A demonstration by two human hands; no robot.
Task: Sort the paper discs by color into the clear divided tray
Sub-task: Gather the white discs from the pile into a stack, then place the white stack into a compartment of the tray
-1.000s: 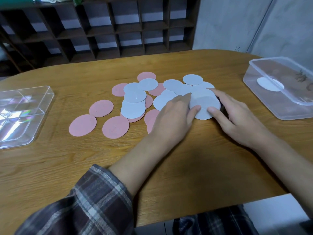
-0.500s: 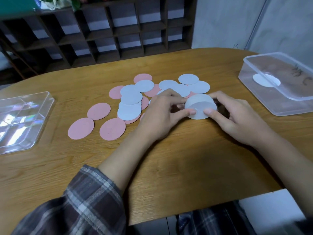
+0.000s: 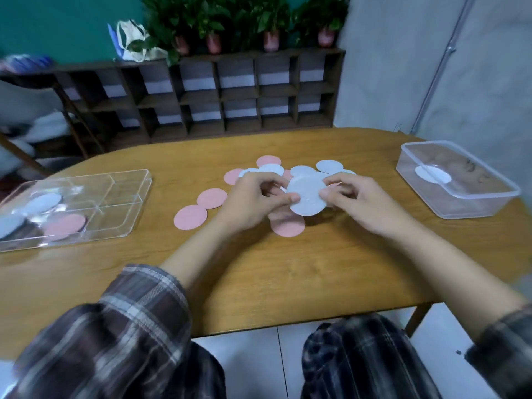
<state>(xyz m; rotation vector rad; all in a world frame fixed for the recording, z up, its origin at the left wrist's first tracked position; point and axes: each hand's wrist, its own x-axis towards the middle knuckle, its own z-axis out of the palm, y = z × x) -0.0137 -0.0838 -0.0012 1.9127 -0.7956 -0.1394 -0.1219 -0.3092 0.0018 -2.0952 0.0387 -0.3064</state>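
Observation:
My left hand (image 3: 253,201) and my right hand (image 3: 359,201) both pinch a small stack of white paper discs (image 3: 306,195), lifted just above the table. Under and behind the hands lie loose pink discs (image 3: 211,198) and white discs (image 3: 329,166), partly hidden by my fingers. One pink disc (image 3: 288,226) lies right below the stack. The clear divided tray (image 3: 115,203) sits at the left; one compartment holds white discs (image 3: 43,203), another holds pink discs (image 3: 64,226).
A clear plastic box (image 3: 489,197) with one white disc (image 3: 433,174) in it stands at the right of the wooden table (image 3: 288,269). A dark cubby shelf (image 3: 230,96) with potted plants stands behind the table. A chair is at the far left.
Both hands gathered white discs into a stack and lifted it off the table. My head tilted up, so the tray's contents and the shelf top came into view.

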